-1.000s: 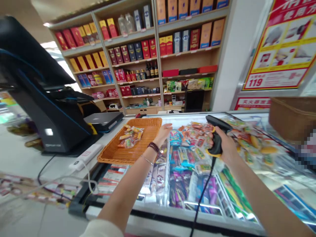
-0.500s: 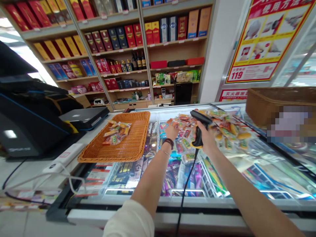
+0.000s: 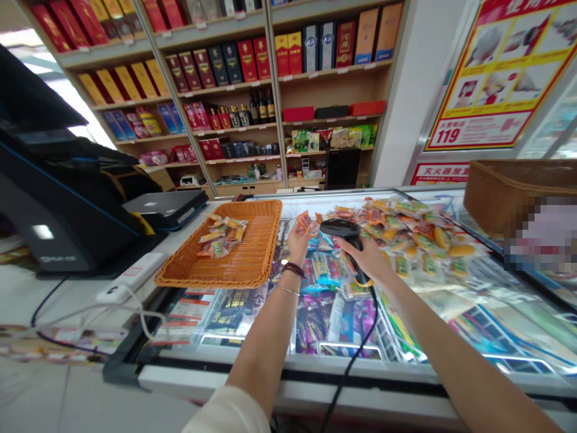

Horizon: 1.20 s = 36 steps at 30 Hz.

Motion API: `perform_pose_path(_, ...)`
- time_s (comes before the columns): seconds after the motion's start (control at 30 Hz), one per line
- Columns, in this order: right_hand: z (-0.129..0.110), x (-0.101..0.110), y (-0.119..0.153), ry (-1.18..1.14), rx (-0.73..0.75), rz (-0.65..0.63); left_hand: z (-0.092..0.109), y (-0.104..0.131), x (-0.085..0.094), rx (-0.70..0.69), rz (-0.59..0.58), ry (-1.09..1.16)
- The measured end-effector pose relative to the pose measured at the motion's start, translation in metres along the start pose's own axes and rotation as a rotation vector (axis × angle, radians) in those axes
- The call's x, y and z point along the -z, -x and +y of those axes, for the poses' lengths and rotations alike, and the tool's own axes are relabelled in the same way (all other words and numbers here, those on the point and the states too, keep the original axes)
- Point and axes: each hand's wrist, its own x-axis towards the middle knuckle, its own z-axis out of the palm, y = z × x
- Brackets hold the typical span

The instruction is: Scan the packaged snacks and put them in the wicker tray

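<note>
My left hand [image 3: 297,242], with a beaded bracelet at the wrist, grips a small snack packet [image 3: 305,220] in orange and clear wrapping. In my right hand [image 3: 370,260] is a black barcode scanner [image 3: 341,228], its head turned left toward the packet and its cable hanging down the front. Just right of and behind the scanner lies a pile of wrapped snacks [image 3: 406,228] on the freezer's glass top. To the left, an orange wicker basket [image 3: 252,264] holds several similar wrapped snacks [image 3: 220,236].
Beneath the glass of the chest freezer [image 3: 252,373] are colourful ice-cream packs [image 3: 315,313]. On the left counter stand a dark checkout terminal [image 3: 58,210], a flat scale [image 3: 169,207] and a white power strip [image 3: 130,276]. A brown basket [image 3: 505,192] sits at the right.
My left hand has lifted a snack packet from the pile and drawn it left. My right hand has swung the scanner left, toward that packet. The view has shifted slightly.
</note>
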Motion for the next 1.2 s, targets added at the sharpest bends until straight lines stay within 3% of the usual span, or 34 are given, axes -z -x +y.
perform_pose_path(0.2, -0.006, 0.005, 0.003, 0.208, 0.020, 0.020, -0.001, -0.006, 0.007, -0.012, 0.067, -0.004)
perform_pose_path(0.4, -0.004, 0.004, 0.001, 0.542, 0.135, 0.188, -0.001, -0.012, 0.013, -0.057, 0.113, 0.043)
perform_pose_path(0.87, -0.007, 0.000, 0.004, 0.795, 0.152, 0.117, -0.002, -0.012, 0.012, -0.130, 0.120, -0.007)
perform_pose_path(1.03, -0.011, 0.003, 0.006, 0.661, 0.113, 0.127, 0.009, -0.004, 0.009, -0.101, 0.137, -0.019)
perform_pose_path(1.2, -0.006, 0.009, 0.001, 0.178, 0.056, 0.140, 0.035, -0.009, -0.002, -0.067, 0.181, 0.150)
